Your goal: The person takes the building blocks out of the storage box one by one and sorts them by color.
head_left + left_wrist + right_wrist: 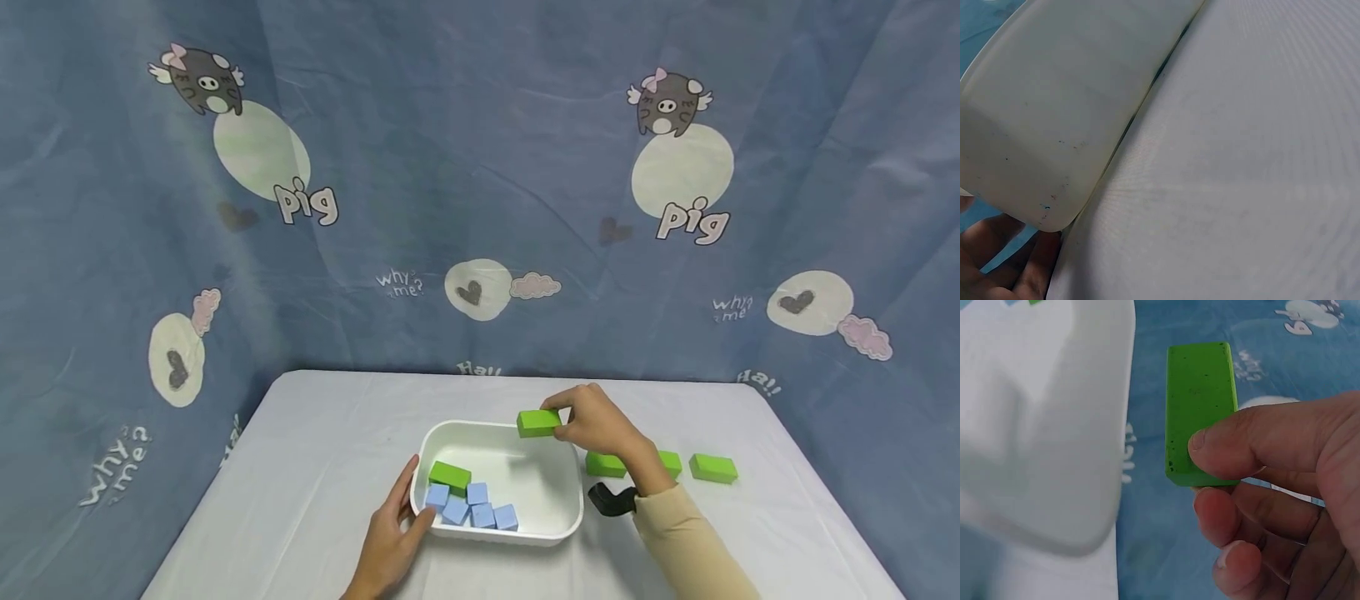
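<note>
My right hand (596,421) pinches a green rectangular block (537,423) between thumb and fingers, raised over the back right rim of a white plastic bin (540,500). In the right wrist view the thumb presses the broad face of this block (1200,394), with fingertips beneath its end. My left hand (390,537) rests at the front left corner of the bin, thumb at the rim and fingers along the outer side wall. Inside the bin's left part lie another green block (450,477) and several light blue cubes (482,515).
To the right of the bin, several green blocks (713,468) lie in a row on the white tablecloth (315,467); my right forearm partly covers one. A black wrist mount (611,500) hangs beside the bin. Behind the table stands a blue patterned curtain (480,167).
</note>
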Available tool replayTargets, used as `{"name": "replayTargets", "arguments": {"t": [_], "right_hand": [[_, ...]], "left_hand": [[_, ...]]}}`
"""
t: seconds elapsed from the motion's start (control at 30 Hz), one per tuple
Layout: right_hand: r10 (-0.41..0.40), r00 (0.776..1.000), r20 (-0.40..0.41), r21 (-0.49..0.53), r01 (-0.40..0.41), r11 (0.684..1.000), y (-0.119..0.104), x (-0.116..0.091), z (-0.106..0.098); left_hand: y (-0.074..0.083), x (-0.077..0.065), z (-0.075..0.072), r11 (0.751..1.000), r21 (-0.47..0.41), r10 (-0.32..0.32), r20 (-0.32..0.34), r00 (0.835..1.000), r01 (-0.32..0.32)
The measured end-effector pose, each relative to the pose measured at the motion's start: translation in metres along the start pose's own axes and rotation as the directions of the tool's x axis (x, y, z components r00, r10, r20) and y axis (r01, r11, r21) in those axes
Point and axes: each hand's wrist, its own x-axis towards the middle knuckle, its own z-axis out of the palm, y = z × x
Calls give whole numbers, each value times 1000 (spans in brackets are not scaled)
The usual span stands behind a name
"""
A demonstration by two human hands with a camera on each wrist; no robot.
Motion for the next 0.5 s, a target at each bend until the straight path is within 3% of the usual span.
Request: {"name": "replayTargets", "arguments": {"t": [0.5], "right_hand": [[84, 995, -58, -19, -85, 996, 31, -30, -33]], "left_hand": [[4, 2, 1, 999, -12, -40, 7, 999, 40]]}}
